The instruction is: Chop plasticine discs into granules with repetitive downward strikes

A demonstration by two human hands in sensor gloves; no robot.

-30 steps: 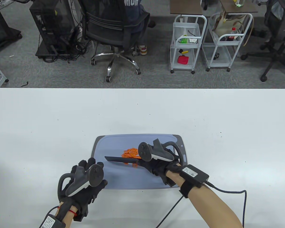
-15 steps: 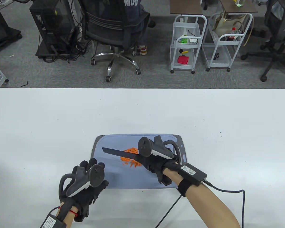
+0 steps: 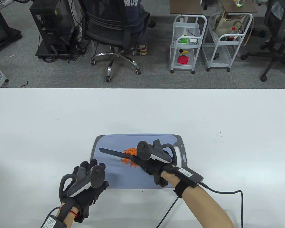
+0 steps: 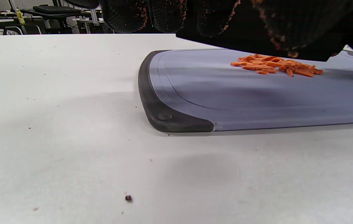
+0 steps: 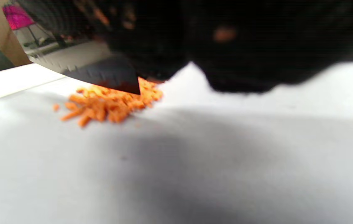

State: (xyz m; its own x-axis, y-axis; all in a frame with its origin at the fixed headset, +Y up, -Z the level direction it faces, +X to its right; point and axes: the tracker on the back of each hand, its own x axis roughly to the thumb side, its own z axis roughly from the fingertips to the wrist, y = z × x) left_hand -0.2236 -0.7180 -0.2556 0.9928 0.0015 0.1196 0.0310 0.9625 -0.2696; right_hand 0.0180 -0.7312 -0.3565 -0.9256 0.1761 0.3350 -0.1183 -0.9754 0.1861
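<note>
A pile of orange plasticine pieces (image 3: 130,155) lies near the middle of a blue-grey cutting board (image 3: 114,179); it also shows in the left wrist view (image 4: 272,64) and the right wrist view (image 5: 108,107). My right hand (image 3: 152,166) grips the handle of a black knife (image 3: 112,153), whose blade points left and is raised over the pile; the blade (image 5: 102,74) shows above the pieces. My left hand (image 3: 89,180) rests at the board's near left corner (image 4: 176,123), holding nothing.
The white table (image 3: 204,118) surrounds the board. A cable (image 3: 223,192) runs from my right wrist across the table. Chairs and wire carts (image 3: 185,42) stand on the floor beyond the far edge.
The knife has lifted from lying low across the near side of the pile to a raised, tilted pose over it, tip shifted left and farther away. My left hand barely moved.
</note>
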